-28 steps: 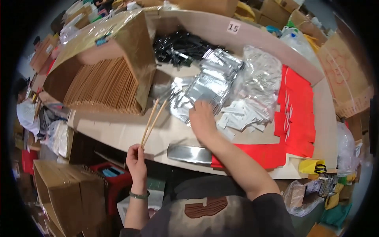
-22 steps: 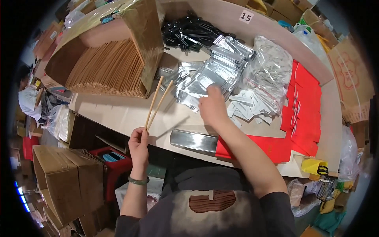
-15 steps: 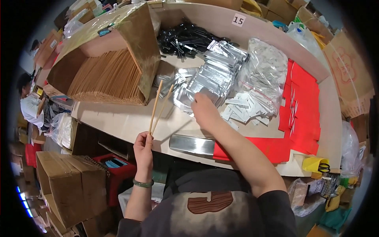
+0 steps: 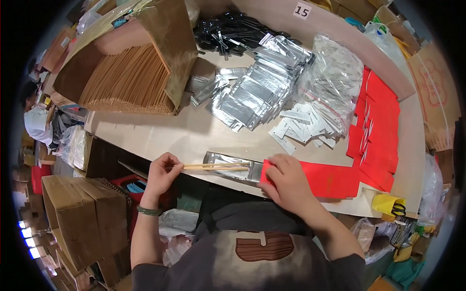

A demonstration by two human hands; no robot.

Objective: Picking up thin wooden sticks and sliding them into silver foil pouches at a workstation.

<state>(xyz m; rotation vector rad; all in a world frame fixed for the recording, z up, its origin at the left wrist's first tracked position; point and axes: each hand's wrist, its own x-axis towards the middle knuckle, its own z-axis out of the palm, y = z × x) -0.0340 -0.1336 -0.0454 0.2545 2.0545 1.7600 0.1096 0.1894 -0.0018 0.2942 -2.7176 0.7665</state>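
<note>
A pair of wooden chopsticks (image 4: 208, 166) is pinched at one end by my left hand (image 4: 164, 175). They lie level, pointing right, over a shiny metal trough (image 4: 254, 170) at the table's front edge. Beneath them in the trough is a silver foil packet (image 4: 225, 160). My right hand (image 4: 287, 180) has its fingers curled on the left end of a long red paper sleeve (image 4: 330, 180), which meets the trough's right end. Its fingertips are partly hidden. Beyond the trough lies a heap of silver foil packets (image 4: 257, 92).
At the back left, a cardboard box (image 4: 177, 48) on its side holds many chopsticks. Black plastic-wrapped utensils (image 4: 228, 36) lie behind the foil. Small white packets (image 4: 298, 123) spill from a clear bag (image 4: 332, 72). Red sleeves (image 4: 376, 126) are stacked right, near a yellow holder (image 4: 383, 204) with scissors.
My right hand has come from the foil heap to the red sleeve's end. My left hand has tipped the chopsticks from upright to level over the trough. A foil packet now lies there.
</note>
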